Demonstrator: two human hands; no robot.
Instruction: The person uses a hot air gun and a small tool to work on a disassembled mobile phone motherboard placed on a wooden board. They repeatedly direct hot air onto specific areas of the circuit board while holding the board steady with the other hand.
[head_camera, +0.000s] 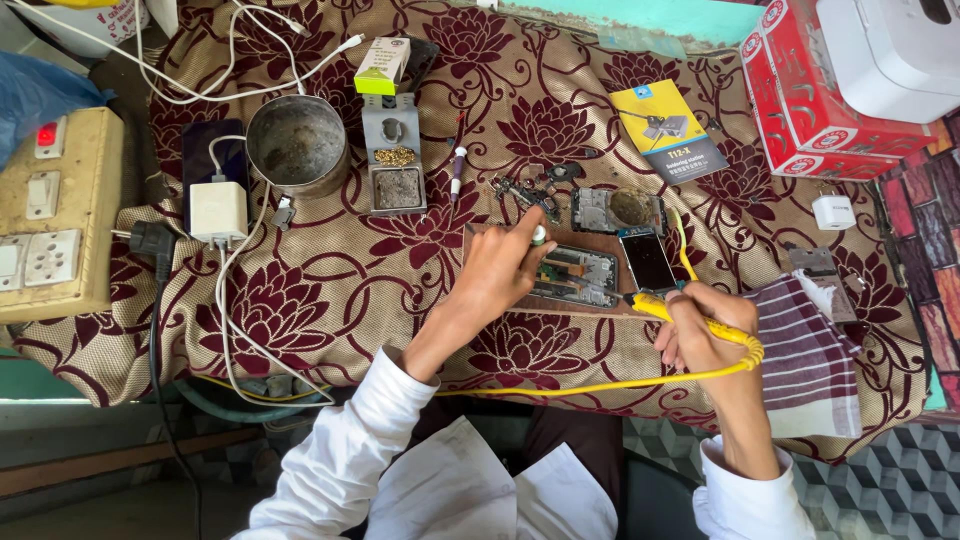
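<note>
On the flowery red and tan cloth in front of me lies an opened phone on a small brown board. My right hand is curled shut around a yellow soldering iron, and its tip points at the right end of the phone. My left hand is pinched shut on a thin white stick-like tool just above the phone. I cannot tell what that tool is.

To do this bit well, I think I should keep both hands low and steady and let only the tip touch the tiny spot. The yellow cord loops under my wrist, so I should mind that it does not tug.

The phone looks dark and long, with its back off and small green and shiny parts showing inside. A dark screen piece lies just beside it on the right. Little loose metal parts lie near, higher up the cloth. A grey iron stand and a round metal tin sit well apart on the left.
</note>
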